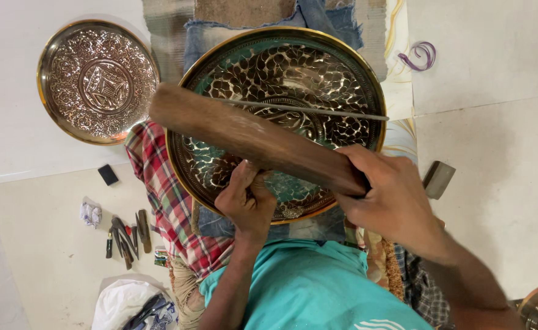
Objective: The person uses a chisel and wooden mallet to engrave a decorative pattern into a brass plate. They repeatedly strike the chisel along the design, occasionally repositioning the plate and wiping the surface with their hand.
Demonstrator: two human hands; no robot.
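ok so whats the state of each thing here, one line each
large engraved plate: tilted on the lap, partly worked
wooden mallet: gripped, held across the plate
right hand: closed around the mallet's end
left hand: closed on a small tool I cannot make out, at the plate's lower part
small engraved plate: flat on the floor, untouched
chisels: loose on the floor
checked cloth: spread under the large plate

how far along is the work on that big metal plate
Most of the large plate already carries raised leaf patterning, shiny across the upper half. In hand: the left hand pinches a small tool against the lower part, while the right hand grips a wooden mallet over it. Dull greenish patches near the bottom look unworked. A separate embossed plate lies aside, apparently finished.
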